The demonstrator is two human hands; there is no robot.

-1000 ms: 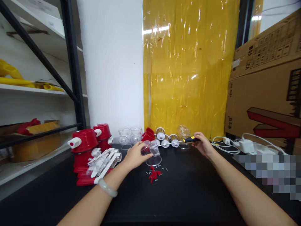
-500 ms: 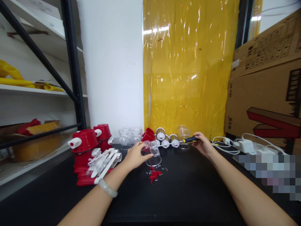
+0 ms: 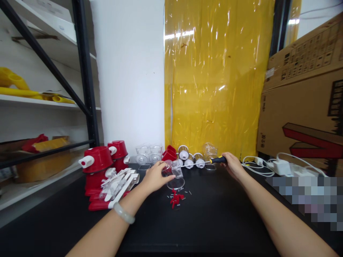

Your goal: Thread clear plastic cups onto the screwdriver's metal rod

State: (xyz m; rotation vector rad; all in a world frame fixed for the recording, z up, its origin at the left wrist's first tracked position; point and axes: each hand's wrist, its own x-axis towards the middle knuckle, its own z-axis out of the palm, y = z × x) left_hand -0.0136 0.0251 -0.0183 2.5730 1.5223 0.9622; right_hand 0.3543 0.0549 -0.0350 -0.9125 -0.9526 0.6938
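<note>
My left hand (image 3: 155, 176) is closed round a clear plastic part (image 3: 175, 175) with a round rim, tilted above the black table. In my right hand (image 3: 230, 164) is a screwdriver (image 3: 218, 160) with a black and yellow handle, gripped at its end. Its long shaft lies nearly level and points left, the tip meeting the clear part; whether a screw sits there is too small to see. Just below the clear part lie small red plastic pieces (image 3: 175, 198) with several tiny metal screws (image 3: 188, 192) scattered about them.
Red housings (image 3: 98, 160) with white knobs stand at left beside white and clear strips (image 3: 120, 185). Clear cups (image 3: 148, 153), a red part (image 3: 169, 153) and silver cylinders (image 3: 183, 152) line the back. White cables (image 3: 258, 166) and a large carton (image 3: 300, 103) are at right.
Both hands keep nearly the same place. The screwdriver handle has turned a little within my right hand's fingers, and the view has shifted slightly.
</note>
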